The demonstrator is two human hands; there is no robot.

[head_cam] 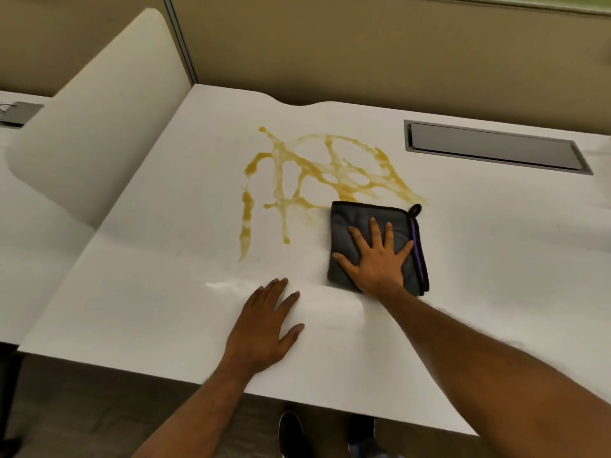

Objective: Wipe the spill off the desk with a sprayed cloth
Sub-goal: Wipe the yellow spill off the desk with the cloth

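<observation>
Cloth (350,226) lies folded on the desk (158,292) under the right grip (377,259), pressed flat with fingers spread, not clasping it. Spill (324,173) streaks the desk just beyond that grip. Left grip (264,328) rests open and flat, nearer the edge.

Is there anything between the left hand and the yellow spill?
No. In the head view only bare desk separates the left hand from the spill.
</observation>
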